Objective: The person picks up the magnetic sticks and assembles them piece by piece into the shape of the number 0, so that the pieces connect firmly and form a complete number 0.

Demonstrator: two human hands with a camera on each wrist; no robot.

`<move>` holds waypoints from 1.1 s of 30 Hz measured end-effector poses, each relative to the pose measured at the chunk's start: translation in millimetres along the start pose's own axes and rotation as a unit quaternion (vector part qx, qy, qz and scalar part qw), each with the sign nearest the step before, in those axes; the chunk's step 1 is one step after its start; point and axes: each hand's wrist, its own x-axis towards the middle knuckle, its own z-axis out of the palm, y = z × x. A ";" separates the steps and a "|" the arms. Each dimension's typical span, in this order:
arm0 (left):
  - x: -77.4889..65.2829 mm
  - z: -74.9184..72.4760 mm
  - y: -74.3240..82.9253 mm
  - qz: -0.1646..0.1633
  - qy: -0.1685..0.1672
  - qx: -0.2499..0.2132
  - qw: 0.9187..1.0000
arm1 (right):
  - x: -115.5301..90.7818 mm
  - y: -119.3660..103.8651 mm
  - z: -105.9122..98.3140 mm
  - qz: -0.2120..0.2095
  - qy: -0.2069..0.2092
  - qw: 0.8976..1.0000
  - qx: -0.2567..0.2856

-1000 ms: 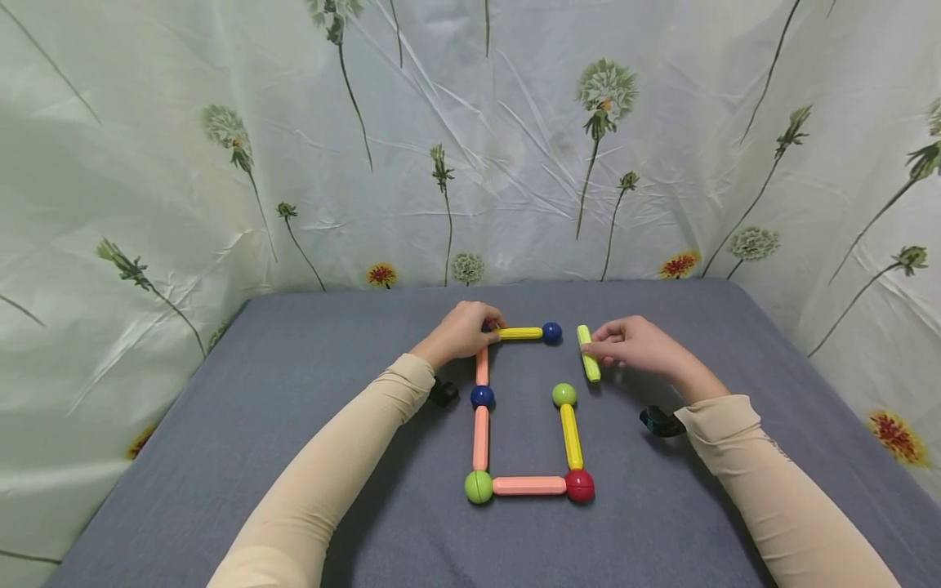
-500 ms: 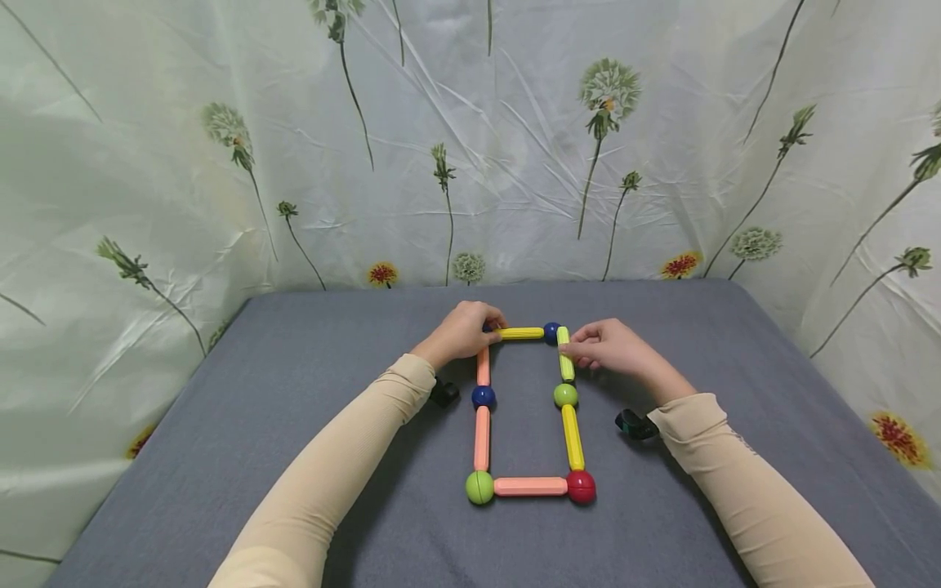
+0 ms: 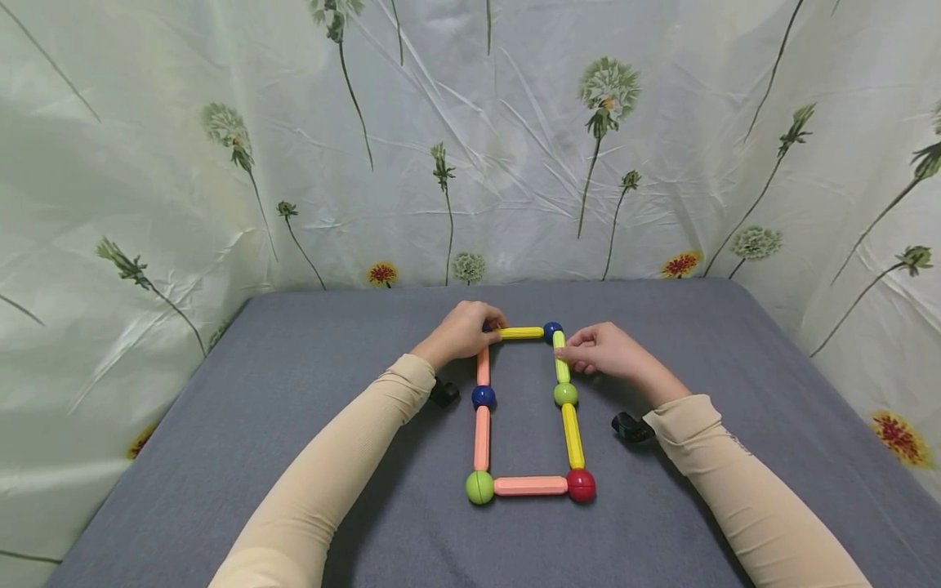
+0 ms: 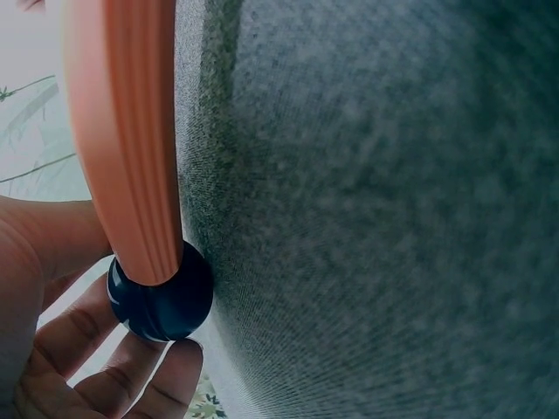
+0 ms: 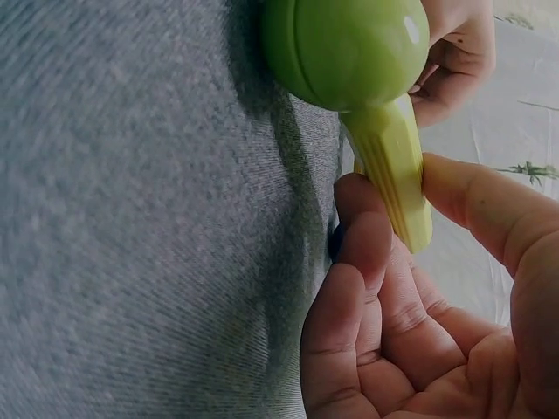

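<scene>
At the far left corner of a frame of magnetic rods and balls, my left hand grips a dark blue ball. The head view mostly hides that ball behind the fingers. A salmon rod and a yellow rod run from that corner. My right hand pinches a light green rod between thumb and fingers. Its near end meets the green ball, and its far end sits right at another dark blue ball.
The frame's near side has a green ball, a salmon rod and a red ball. A second yellow rod runs up the right side. Grey cloth covers the table; a flowered curtain hangs behind.
My right hand has moved left with the light green rod, bringing it in between the far right blue ball and the green ball. The left hand has stayed at its corner.
</scene>
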 end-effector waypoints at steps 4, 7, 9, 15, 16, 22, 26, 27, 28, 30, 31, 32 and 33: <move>0.3 0.2 -0.3 0.001 0.002 0.001 1.000 | 1.8 1.6 0.7 0.005 -0.003 1.000 0.003; 0.2 0.1 -0.1 0.001 0.001 0.001 1.000 | 1.8 1.1 0.7 0.011 -0.006 1.000 0.001; 0.0 -0.1 0.1 0.001 0.001 0.001 1.000 | 1.4 0.5 0.5 0.016 -0.009 1.000 -0.001; -0.9 -1.2 0.9 0.003 0.001 0.001 1.000 | 2.2 -0.6 0.6 0.024 -0.019 1.000 0.004; -1.0 -1.3 1.1 0.003 0.001 0.000 1.000 | 2.2 -0.9 0.8 0.025 -0.020 0.999 0.004; -1.3 -1.6 1.5 0.005 0.002 -0.004 1.000 | 1.9 -1.7 1.7 0.028 -0.020 0.999 0.004; -2.0 -1.3 0.9 0.006 0.002 -0.004 1.000 | 2.5 -0.6 1.9 0.034 -0.018 0.999 0.002; -2.6 -1.1 0.5 0.007 0.003 -0.003 1.000 | 2.1 -0.4 2.0 0.033 -0.018 0.999 0.000; -3.4 -0.9 0.1 0.009 0.005 -0.002 1.000 | 1.8 0.0 2.1 0.032 -0.017 0.999 -0.003; -6.2 -0.8 -1.2 0.012 0.013 -0.001 1.000 | 1.1 1.3 2.4 0.026 -0.016 1.000 -0.005; -8.4 -1.1 -1.5 0.012 0.018 -0.001 1.000 | -0.2 1.8 2.5 0.021 -0.016 1.000 -0.008; -11.3 -1.8 -1.8 0.013 0.024 -0.004 1.000 | -1.6 2.1 2.5 0.017 -0.016 1.000 -0.009; -14.5 -2.6 -2.1 0.012 0.029 -0.008 0.999 | -3.7 2.2 2.1 0.011 -0.017 1.000 -0.011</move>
